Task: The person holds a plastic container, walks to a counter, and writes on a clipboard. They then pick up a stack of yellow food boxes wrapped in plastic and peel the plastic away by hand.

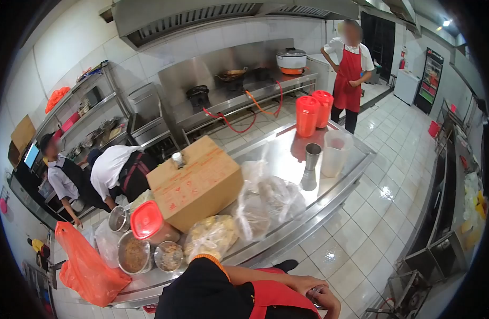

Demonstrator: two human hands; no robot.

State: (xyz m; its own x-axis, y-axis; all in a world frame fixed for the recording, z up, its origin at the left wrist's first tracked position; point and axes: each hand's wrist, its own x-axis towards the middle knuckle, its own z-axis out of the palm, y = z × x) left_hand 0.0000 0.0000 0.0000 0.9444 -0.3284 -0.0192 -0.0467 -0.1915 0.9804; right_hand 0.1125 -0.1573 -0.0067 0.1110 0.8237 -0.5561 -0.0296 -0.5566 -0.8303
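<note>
Low at the bottom right, in front of the red apron [268, 297] I wear, my left hand [304, 284] and my right hand [331, 303] are close together. Both have curled fingers around a small dark, shiny thing [315, 292] that I cannot make out. They are beside the steel table [337, 183], over the tiled floor. Nearest on the table are a clear bag of yellowish food [211, 234], knotted plastic bags [279, 199] and a cardboard box [196, 183] with a small bottle on top.
A steel cup [313, 157], a clear pitcher [336, 154] and red containers [307, 114] stand at the table's far end. Food bowls [134, 254], a red-lidded tub [149, 223] and an orange bag [85, 266] crowd the left. A person in a red apron [350, 74] stands beyond; two others work left.
</note>
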